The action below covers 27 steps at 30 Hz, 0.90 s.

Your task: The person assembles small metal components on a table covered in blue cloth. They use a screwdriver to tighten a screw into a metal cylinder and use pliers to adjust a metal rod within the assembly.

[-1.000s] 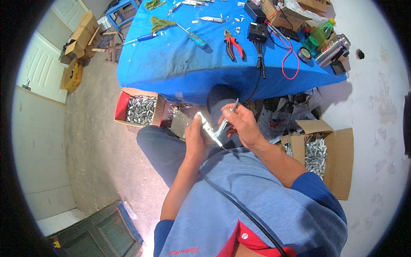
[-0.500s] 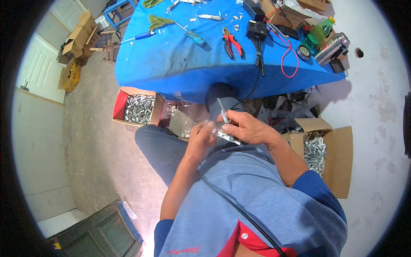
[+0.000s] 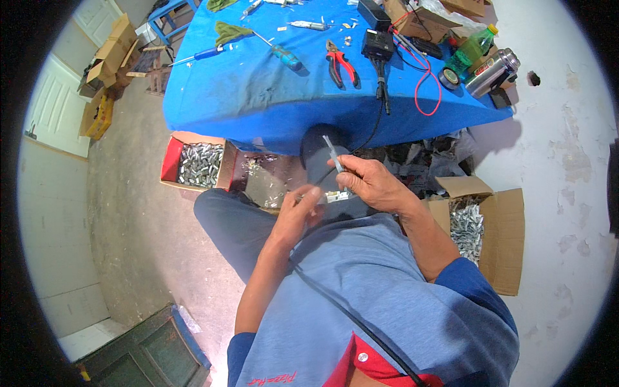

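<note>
Over my lap, my right hand (image 3: 374, 184) is closed around a slim grey tool (image 3: 333, 153) with a narrow tip pointing up and away. Whether it is tweezers or a blade I cannot tell. My left hand (image 3: 298, 213) is close by on the left, fingers curled together and smeared by motion; a pale bit shows at its fingertips but is too blurred to name. Between the hands, against the dark trousers, is a small white piece with dark marks (image 3: 336, 195). Which hand supports it is hidden.
The blue-covered table (image 3: 258, 97) ahead carries red-handled pliers (image 3: 340, 64), screwdrivers (image 3: 285, 57), black adapters (image 3: 377, 44), a green bottle (image 3: 471, 51) and a steel flask (image 3: 493, 72). Boxes of small metal parts stand left (image 3: 200, 164) and right (image 3: 466, 229). A black cable (image 3: 348, 309) crosses my shirt.
My hands have drawn slightly apart, the left lower and the right tool a little higher. The white piece lies flatter than before. The whole view has shifted slightly.
</note>
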Each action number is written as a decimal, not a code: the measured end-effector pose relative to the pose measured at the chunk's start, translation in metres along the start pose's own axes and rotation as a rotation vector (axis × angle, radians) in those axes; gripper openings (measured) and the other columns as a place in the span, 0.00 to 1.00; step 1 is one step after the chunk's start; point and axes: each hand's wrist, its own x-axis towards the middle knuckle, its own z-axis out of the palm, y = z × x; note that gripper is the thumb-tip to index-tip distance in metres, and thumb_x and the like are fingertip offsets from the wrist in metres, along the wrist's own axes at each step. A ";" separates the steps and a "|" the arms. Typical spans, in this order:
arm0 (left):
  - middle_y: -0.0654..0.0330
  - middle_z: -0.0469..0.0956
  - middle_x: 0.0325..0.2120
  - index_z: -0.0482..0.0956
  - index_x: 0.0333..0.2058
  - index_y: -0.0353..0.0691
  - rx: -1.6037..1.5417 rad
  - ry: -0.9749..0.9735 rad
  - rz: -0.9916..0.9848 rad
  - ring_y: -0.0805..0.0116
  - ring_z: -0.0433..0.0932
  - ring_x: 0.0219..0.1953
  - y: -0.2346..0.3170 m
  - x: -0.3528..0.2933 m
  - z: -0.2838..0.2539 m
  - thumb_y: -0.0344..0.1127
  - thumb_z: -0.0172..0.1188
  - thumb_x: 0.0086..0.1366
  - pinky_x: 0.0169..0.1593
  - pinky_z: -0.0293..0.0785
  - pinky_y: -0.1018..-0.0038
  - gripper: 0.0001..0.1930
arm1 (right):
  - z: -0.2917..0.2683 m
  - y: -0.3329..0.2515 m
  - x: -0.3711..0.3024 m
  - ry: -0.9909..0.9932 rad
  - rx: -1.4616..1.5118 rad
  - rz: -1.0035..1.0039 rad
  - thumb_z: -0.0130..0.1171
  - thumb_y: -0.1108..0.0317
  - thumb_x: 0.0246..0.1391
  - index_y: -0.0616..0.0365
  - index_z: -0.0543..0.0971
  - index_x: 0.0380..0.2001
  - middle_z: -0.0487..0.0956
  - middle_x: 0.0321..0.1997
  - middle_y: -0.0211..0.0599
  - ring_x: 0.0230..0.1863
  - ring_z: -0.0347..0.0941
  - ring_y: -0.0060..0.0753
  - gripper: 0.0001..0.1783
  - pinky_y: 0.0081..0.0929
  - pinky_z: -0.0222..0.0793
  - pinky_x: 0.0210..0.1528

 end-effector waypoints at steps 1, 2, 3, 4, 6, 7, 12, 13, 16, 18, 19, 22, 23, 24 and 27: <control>0.68 0.66 0.19 0.74 0.34 0.37 0.007 -0.011 -0.004 0.79 0.64 0.19 0.000 0.000 0.001 0.53 0.54 0.67 0.21 0.55 0.81 0.21 | -0.001 0.000 0.000 0.006 -0.011 -0.016 0.53 0.61 0.59 0.60 0.74 0.47 0.76 0.31 0.48 0.34 0.74 0.44 0.17 0.37 0.68 0.38; 0.68 0.66 0.19 0.73 0.34 0.37 0.015 -0.023 -0.008 0.79 0.63 0.19 0.002 -0.001 0.001 0.53 0.54 0.68 0.21 0.55 0.82 0.21 | -0.002 -0.001 0.000 0.013 -0.022 -0.032 0.53 0.61 0.59 0.59 0.74 0.47 0.76 0.31 0.46 0.33 0.74 0.42 0.17 0.36 0.68 0.38; 0.68 0.66 0.19 0.73 0.34 0.37 0.022 -0.034 -0.012 0.80 0.63 0.19 0.003 -0.002 0.001 0.53 0.54 0.68 0.21 0.54 0.82 0.21 | -0.002 -0.001 -0.001 0.020 -0.033 -0.048 0.53 0.61 0.59 0.59 0.74 0.47 0.76 0.30 0.44 0.33 0.74 0.40 0.17 0.36 0.68 0.38; 0.68 0.66 0.19 0.74 0.34 0.37 0.003 -0.026 -0.023 0.79 0.64 0.19 0.003 -0.002 0.002 0.52 0.55 0.68 0.21 0.55 0.82 0.20 | -0.002 0.000 -0.001 0.016 0.028 -0.048 0.53 0.62 0.60 0.59 0.74 0.48 0.76 0.29 0.42 0.32 0.73 0.36 0.17 0.35 0.68 0.37; 0.68 0.67 0.19 0.75 0.33 0.37 -0.034 -0.007 -0.046 0.79 0.65 0.20 0.003 -0.002 0.003 0.50 0.55 0.67 0.22 0.57 0.81 0.19 | 0.000 0.005 -0.002 0.005 0.153 -0.050 0.53 0.62 0.60 0.60 0.75 0.48 0.75 0.27 0.36 0.31 0.72 0.29 0.17 0.32 0.68 0.37; 0.68 0.67 0.19 0.75 0.34 0.37 -0.039 -0.018 -0.045 0.79 0.65 0.20 0.003 -0.002 0.003 0.50 0.55 0.67 0.22 0.57 0.81 0.19 | 0.000 0.007 -0.001 -0.003 0.199 -0.030 0.54 0.62 0.60 0.61 0.75 0.48 0.75 0.27 0.33 0.31 0.71 0.26 0.17 0.30 0.68 0.36; 0.67 0.64 0.20 0.72 0.37 0.37 -0.059 -0.052 -0.096 0.79 0.63 0.20 0.004 -0.002 0.007 0.51 0.52 0.70 0.22 0.55 0.82 0.19 | -0.005 0.008 -0.001 -0.029 0.376 0.118 0.54 0.62 0.62 0.63 0.78 0.45 0.75 0.28 0.24 0.30 0.68 0.15 0.16 0.19 0.65 0.33; 0.67 0.64 0.20 0.72 0.37 0.37 -0.092 -0.049 -0.112 0.79 0.62 0.21 0.003 -0.001 0.008 0.51 0.52 0.70 0.22 0.56 0.82 0.19 | -0.005 0.009 0.000 -0.030 0.418 0.160 0.55 0.62 0.62 0.62 0.78 0.45 0.75 0.28 0.24 0.30 0.68 0.15 0.15 0.19 0.65 0.33; 0.67 0.64 0.21 0.71 0.38 0.37 -0.167 -0.052 -0.137 0.78 0.62 0.22 -0.003 0.000 0.006 0.50 0.52 0.70 0.24 0.57 0.81 0.19 | -0.004 0.011 0.001 -0.039 0.515 0.258 0.56 0.61 0.61 0.61 0.79 0.43 0.75 0.29 0.23 0.30 0.68 0.13 0.15 0.18 0.64 0.32; 0.67 0.64 0.21 0.71 0.38 0.37 -0.191 -0.074 -0.127 0.78 0.62 0.22 -0.006 0.001 0.003 0.50 0.52 0.70 0.25 0.57 0.80 0.19 | -0.006 0.008 0.002 -0.058 0.535 0.291 0.57 0.61 0.61 0.61 0.80 0.43 0.76 0.29 0.23 0.31 0.68 0.13 0.15 0.18 0.65 0.32; 0.67 0.64 0.21 0.71 0.38 0.36 -0.196 -0.085 -0.121 0.78 0.62 0.22 -0.007 0.001 0.001 0.50 0.53 0.70 0.25 0.57 0.80 0.19 | -0.006 0.010 0.002 -0.063 0.533 0.252 0.58 0.61 0.61 0.62 0.79 0.45 0.77 0.29 0.24 0.31 0.69 0.13 0.16 0.17 0.65 0.33; 0.66 0.64 0.21 0.72 0.38 0.36 -0.171 -0.109 -0.112 0.78 0.62 0.22 -0.009 0.001 0.000 0.48 0.55 0.69 0.25 0.57 0.80 0.18 | -0.004 0.014 0.001 -0.045 0.430 0.125 0.59 0.62 0.61 0.64 0.78 0.49 0.79 0.31 0.27 0.32 0.71 0.16 0.18 0.18 0.67 0.35; 0.66 0.65 0.21 0.73 0.39 0.36 -0.137 -0.107 -0.110 0.78 0.63 0.22 -0.009 0.001 -0.001 0.48 0.55 0.69 0.25 0.58 0.81 0.18 | -0.003 0.013 -0.002 -0.022 0.329 0.076 0.59 0.63 0.61 0.64 0.78 0.48 0.79 0.32 0.29 0.33 0.72 0.18 0.18 0.20 0.68 0.36; 0.66 0.66 0.22 0.73 0.39 0.36 -0.104 -0.105 -0.108 0.78 0.63 0.22 -0.009 0.000 -0.001 0.48 0.56 0.68 0.25 0.58 0.81 0.18 | -0.003 0.012 -0.003 0.000 0.228 0.027 0.59 0.63 0.60 0.64 0.78 0.48 0.80 0.33 0.30 0.34 0.73 0.20 0.18 0.22 0.69 0.38; 0.68 0.68 0.21 0.76 0.37 0.36 0.037 -0.109 -0.141 0.80 0.64 0.21 0.002 -0.006 0.006 0.45 0.58 0.67 0.23 0.58 0.81 0.15 | -0.008 0.013 -0.002 -0.043 -0.026 -0.318 0.60 0.64 0.54 0.63 0.77 0.47 0.81 0.36 0.40 0.37 0.77 0.37 0.19 0.33 0.71 0.42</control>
